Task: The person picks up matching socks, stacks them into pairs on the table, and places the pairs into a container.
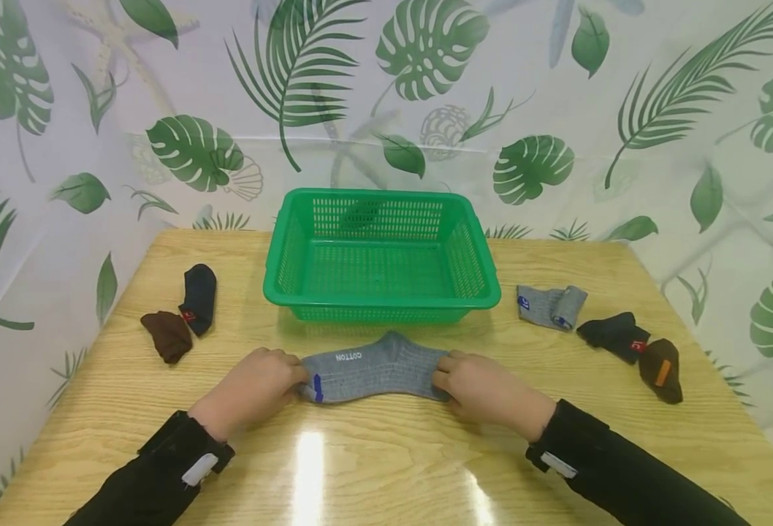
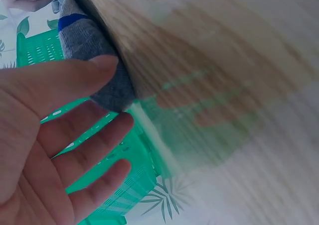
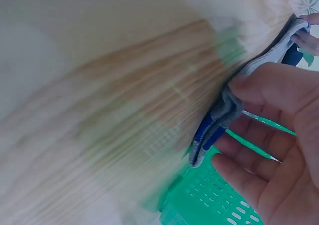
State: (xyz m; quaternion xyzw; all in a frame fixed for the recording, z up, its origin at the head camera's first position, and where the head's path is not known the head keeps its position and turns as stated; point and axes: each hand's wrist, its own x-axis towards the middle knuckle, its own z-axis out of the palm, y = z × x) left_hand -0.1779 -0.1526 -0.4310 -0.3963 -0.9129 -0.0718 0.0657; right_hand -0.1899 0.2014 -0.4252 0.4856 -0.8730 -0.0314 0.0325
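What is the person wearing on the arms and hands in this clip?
Both arms are in long black sleeves down to the wrists. A small white tab sits at each cuff. The left hand and right hand are bare: no gloves, rings or watch visible.

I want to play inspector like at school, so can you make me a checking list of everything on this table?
Surface: glossy light wooden table, with glare.
Job's things: flat grey ribbed cotton sock with blue marks; empty green plastic mesh basket just behind it.
Clutter: brown sock and black sock on the left; folded grey sock, black sock with red tag and brown sock with orange tag on the right.
Grips: left hand and right hand each pinch one end of the flat sock.
Cables: nothing seen.
Surroundings: white leaf-print curtain.
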